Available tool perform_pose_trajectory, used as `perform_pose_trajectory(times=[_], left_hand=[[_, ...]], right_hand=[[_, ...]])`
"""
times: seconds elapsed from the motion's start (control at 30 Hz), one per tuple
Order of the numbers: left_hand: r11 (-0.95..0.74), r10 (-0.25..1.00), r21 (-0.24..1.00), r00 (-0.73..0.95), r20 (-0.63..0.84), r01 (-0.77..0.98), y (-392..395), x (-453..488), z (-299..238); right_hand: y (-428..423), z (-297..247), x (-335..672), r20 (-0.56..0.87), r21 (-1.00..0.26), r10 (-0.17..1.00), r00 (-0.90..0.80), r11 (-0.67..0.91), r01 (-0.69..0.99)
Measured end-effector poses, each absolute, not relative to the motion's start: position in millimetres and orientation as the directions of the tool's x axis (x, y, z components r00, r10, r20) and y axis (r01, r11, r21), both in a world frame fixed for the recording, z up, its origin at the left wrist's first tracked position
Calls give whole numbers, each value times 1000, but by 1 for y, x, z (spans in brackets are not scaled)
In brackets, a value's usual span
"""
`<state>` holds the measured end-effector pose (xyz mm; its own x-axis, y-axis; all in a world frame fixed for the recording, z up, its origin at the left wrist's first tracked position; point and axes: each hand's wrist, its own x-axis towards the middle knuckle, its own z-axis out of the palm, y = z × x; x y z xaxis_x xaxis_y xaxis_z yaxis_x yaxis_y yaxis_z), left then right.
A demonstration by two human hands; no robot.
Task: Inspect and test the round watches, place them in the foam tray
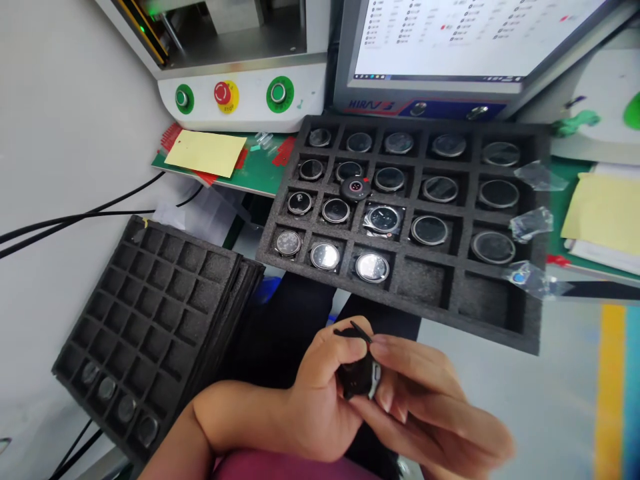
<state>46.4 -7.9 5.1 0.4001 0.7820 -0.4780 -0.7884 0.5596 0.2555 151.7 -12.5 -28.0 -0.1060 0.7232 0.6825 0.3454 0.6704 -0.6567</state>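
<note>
My left hand [325, 373] is closed around a small round smartwatch body [357, 373], dark with a silvery side edge, its thumb pressing on top. My right hand [435, 400] is closed against the same watch body from the other side. At its thumb and fingertip is a thin black pointed piece [361, 332], too small to tell what it is. Above the hands lies a black foam tray [425, 280] with round watch bodies in most compartments. One watch body [355, 189] rests back side up across a divider, a red spot at its rim.
At left, a stack of black foam trays [165, 293] holds several round pieces in its lowest row. Behind stand a machine with push buttons [223, 93] and a monitor [435, 40]. Yellow paper [205, 152] and clear plastic film [533, 223] lie nearby. Black cables [85, 217] cross at left.
</note>
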Motion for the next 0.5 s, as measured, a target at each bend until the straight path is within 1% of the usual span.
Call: perform_pose_trajectory(times=[0.1,0.23,0.33,0.4,0.5], left_hand=[[579,720,209,375,-583,-788,-6,46,9],[618,636,152,377,-673,-772,-2,47,13],[661,633,154,435,-641,-735,6,48,15],[687,648,167,492,-581,-707,14,50,16],[740,644,209,584,-494,-639,29,54,19]], right_hand=[[-6,-27,150,666,-671,739,-108,655,346],[-4,-30,149,605,-754,795,-46,591,285],[-2,-30,147,614,-765,789,30,585,269],[1,-27,146,633,-762,768,93,598,251],[9,-18,152,612,-785,773,166,568,246]])
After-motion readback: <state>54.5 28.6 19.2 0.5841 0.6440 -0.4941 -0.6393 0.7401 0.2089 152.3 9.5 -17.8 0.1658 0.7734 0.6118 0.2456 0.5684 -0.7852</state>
